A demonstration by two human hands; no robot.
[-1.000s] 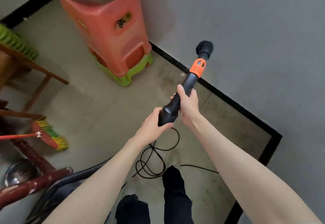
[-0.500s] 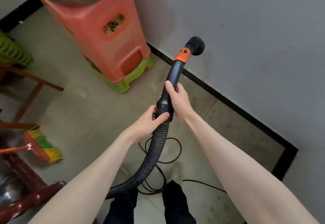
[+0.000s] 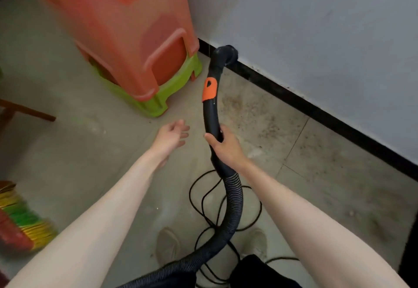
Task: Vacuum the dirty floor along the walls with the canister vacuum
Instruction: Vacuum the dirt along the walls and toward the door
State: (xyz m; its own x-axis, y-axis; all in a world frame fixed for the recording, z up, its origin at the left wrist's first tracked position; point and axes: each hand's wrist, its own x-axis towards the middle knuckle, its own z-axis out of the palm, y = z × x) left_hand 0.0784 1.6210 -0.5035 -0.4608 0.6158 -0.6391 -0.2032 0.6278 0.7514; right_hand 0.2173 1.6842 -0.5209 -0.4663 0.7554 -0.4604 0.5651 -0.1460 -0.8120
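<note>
I stand on a pale tiled floor [image 3: 74, 165] where a grey wall [image 3: 316, 45] with a black skirting strip [image 3: 316, 112] runs from the far middle down to the near right; brown dirt [image 3: 255, 115] speckles the tiles beside that strip.

My right hand [image 3: 224, 145] has its fingers and thumb curled round the black vacuum wand [image 3: 211, 115], low on its rigid part. My left hand [image 3: 172, 133] floats just left of the wand, touching nothing, its fingers loosely spread.

The wand's long axis runs from me toward the far wall, almost straight up the view with a slight bow. Beyond my grip it carries one orange collar [image 3: 210, 89], then bends right into the round black nozzle [image 3: 228, 55], which points at the skirting strip right at the floor's edge. Nearer than my grip, one ribbed hose [image 3: 233, 208] curves down and off to the near left.

A thin black cable [image 3: 203, 199] lies looped on the floor under the hose, and my two pale shoes [image 3: 168, 244] show either side of it. Far left of the nozzle stands one orange plastic stool [image 3: 126, 38] stacked on one green stool [image 3: 158, 97]. A brown wooden leg [image 3: 29, 112] shows at the left, and one broom head [image 3: 20, 222] with yellow and green bristles lies near left.
</note>
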